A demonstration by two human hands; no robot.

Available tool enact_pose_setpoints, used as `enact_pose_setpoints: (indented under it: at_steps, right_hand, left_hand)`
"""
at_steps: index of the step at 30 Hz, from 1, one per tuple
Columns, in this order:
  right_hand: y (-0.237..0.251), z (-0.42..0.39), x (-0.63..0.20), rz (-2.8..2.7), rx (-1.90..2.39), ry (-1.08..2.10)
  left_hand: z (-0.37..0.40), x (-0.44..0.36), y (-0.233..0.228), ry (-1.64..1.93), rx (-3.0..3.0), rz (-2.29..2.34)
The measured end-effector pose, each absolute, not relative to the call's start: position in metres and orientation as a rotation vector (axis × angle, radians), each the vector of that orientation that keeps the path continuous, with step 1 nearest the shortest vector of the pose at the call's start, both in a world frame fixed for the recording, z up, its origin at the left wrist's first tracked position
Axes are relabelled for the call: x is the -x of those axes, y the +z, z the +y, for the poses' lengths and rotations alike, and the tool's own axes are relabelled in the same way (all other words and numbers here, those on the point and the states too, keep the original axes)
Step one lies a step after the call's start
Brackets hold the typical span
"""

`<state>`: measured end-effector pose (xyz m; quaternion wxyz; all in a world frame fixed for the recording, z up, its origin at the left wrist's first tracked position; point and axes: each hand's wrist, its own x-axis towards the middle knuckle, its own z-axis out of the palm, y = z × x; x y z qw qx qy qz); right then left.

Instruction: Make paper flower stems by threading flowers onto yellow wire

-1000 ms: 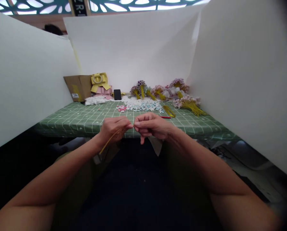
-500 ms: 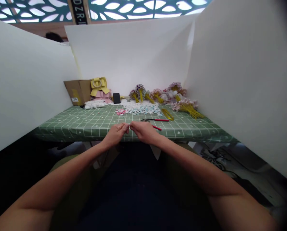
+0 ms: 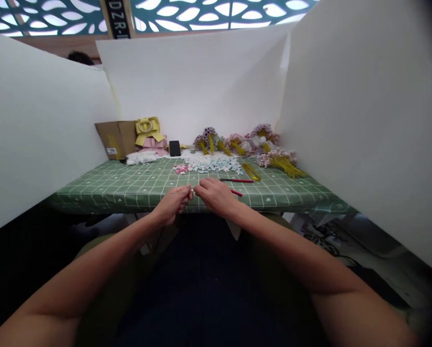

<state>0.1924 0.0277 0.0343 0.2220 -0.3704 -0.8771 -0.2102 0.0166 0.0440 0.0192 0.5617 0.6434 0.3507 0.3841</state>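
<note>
My left hand [image 3: 172, 202] and my right hand [image 3: 216, 195] meet fingertip to fingertip at the near edge of the green checked table [image 3: 129, 185]. Both pinch a small pale piece [image 3: 193, 193] between thumb and fingers; what it is stays too small to tell. No yellow stem shows under my left hand. Just behind my right hand lies a red-handled tool [image 3: 237, 180], and a second red handle [image 3: 236, 193] pokes out beside the knuckles.
A heap of small white and blue flower pieces [image 3: 212, 164] and a few pink ones [image 3: 182, 168] lie mid-table. Flower bundles with yellow stems [image 3: 281, 161] sit back right. A cardboard box [image 3: 116, 135], yellow bow [image 3: 147, 129] and black phone [image 3: 175, 148] stand at the back. White boards [image 3: 364, 120] wall three sides.
Both hands have dropped from in front of the table to its near edge. The yellow stem that hung from my left hand is no longer visible. The view has tilted up a little.
</note>
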Motion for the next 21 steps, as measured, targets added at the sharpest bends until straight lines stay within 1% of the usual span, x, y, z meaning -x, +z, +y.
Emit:
enact_pose_setpoints:
  at_steps: [2, 3, 5, 8, 9, 10, 11, 12, 13, 15, 17, 18, 19, 21]
  right_hand:
    - [0.035, 0.025, -0.192, -2.414, 1.035, -0.529]
    - [0.037, 0.024, -0.193, -2.397, 1.039, -0.411]
    - [0.043, 0.019, -0.195, -2.335, 0.988, 0.005]
    - [0.059, 0.011, -0.199, -2.189, 0.765, 0.846]
    - [0.064, 0.009, -0.2, -2.155, 0.686, 1.082]
    - [0.067, 0.008, -0.201, -2.133, 0.639, 1.245]
    - [0.068, 0.009, -0.202, -2.124, 0.641, 1.313]
    - [0.067, 0.01, -0.201, -2.132, 0.695, 1.27]
    - [0.064, 0.012, -0.2, -2.147, 0.792, 1.118]
    - [0.054, 0.018, -0.197, -2.166, 1.011, 0.589]
    - [0.044, 0.022, -0.194, -2.226, 1.098, 0.05]
    - [0.041, 0.023, -0.193, -2.267, 1.096, -0.16]
    - [0.038, 0.023, -0.192, -2.308, 1.078, -0.316]
    - [0.037, 0.022, -0.191, -2.361, 1.043, -0.472]
  left_hand:
    - [0.041, -0.016, 0.023, 0.888, -1.589, 0.816]
    - [0.039, -0.015, 0.027, 0.904, -1.686, 0.829]
    - [0.032, -0.012, 0.037, 1.008, -1.964, 0.857]
    - [0.019, -0.007, 0.054, 1.207, -2.365, 0.844]
    - [0.017, -0.006, 0.057, 1.25, -2.45, 0.824]
    - [0.015, -0.005, 0.06, 1.277, -2.504, 0.809]
    - [0.016, -0.005, 0.06, 1.29, -2.521, 0.802]
    - [0.018, -0.005, 0.059, 1.269, -2.495, 0.809]
    - [0.021, -0.005, 0.056, 1.215, -2.418, 0.833]
    - [0.03, -0.008, 0.046, 1.026, -2.127, 0.897]
    - [0.038, -0.01, 0.036, 0.88, -1.778, 0.899]
    - [0.041, -0.011, 0.032, 0.841, -1.647, 0.876]
    - [0.043, -0.012, 0.029, 0.826, -1.56, 0.849]
    - [0.044, -0.012, 0.027, 0.818, -1.528, 0.812]
